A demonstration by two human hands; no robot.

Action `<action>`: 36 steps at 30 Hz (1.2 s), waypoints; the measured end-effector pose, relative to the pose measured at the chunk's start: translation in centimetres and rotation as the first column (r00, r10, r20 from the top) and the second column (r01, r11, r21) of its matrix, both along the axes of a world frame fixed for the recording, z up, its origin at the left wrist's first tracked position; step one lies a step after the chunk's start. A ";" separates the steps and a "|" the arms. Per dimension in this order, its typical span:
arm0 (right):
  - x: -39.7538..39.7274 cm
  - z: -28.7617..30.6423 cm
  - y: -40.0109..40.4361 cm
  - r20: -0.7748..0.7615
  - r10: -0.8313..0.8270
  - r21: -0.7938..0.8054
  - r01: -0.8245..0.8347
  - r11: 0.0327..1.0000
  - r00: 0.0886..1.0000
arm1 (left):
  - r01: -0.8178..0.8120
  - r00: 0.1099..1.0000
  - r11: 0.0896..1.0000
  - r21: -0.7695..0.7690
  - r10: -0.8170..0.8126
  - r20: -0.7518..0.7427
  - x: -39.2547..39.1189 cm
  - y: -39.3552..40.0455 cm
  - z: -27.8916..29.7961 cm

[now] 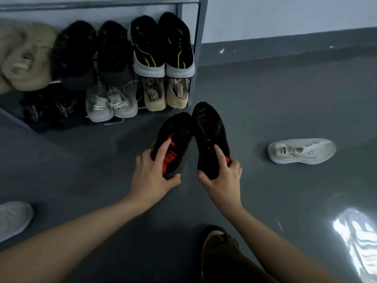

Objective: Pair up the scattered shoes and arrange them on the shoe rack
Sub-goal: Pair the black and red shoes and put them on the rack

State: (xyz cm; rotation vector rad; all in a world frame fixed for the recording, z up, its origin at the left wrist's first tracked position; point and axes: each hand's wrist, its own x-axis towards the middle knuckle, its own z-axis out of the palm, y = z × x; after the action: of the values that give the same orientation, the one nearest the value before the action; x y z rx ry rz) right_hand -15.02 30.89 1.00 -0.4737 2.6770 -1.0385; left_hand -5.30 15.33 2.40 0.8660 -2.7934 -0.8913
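Two black shoes with red lining are held side by side above the grey floor, toes pointing at the rack. My left hand [152, 176] grips the heel of the left black-and-red shoe [177, 131]. My right hand [223, 176] grips the heel of the right black-and-red shoe [210, 127]. The metal shoe rack [199, 37] stands at the upper left, with pairs on two tiers: black shoes with green stripes [161, 43], dark shoes [95, 54], beige sneakers [165, 92], pale sneakers [111, 103].
A single white sneaker [302, 151] lies on its side on the floor to the right. Another pale shoe [12, 219] sits at the left edge. A dark shoe on a foot [218, 240] is below my right arm. A wall runs behind.
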 end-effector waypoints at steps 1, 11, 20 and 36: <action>0.1 1.0 -0.4 -0.011 -0.010 0.003 0.010 1.000 1.000 | -0.004 1.000 1.000 -0.017 0.003 -0.022 0.4 -0.1 1.0; 4.1 10.6 -3.9 -0.099 -0.019 -0.081 0.011 0.997 0.995 | -0.171 0.949 0.982 -0.075 0.144 -0.280 4.3 -1.1 10.5; 7.5 18.8 -7.3 -0.232 0.002 -0.245 -0.060 0.968 0.973 | -0.308 0.848 0.946 -0.099 0.226 -0.479 8.1 -2.9 17.8; 7.7 25.2 -29.9 -0.301 0.188 -0.320 -0.285 0.904 0.935 | -0.583 0.753 0.794 -0.171 0.450 -0.480 9.0 -22.4 23.9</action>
State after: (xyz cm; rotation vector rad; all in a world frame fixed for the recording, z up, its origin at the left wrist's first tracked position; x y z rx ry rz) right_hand -7.36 1.03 26.24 -1.0532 2.5509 -1.4838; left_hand 3.70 -7.09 26.29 1.1566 -2.0644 -0.4480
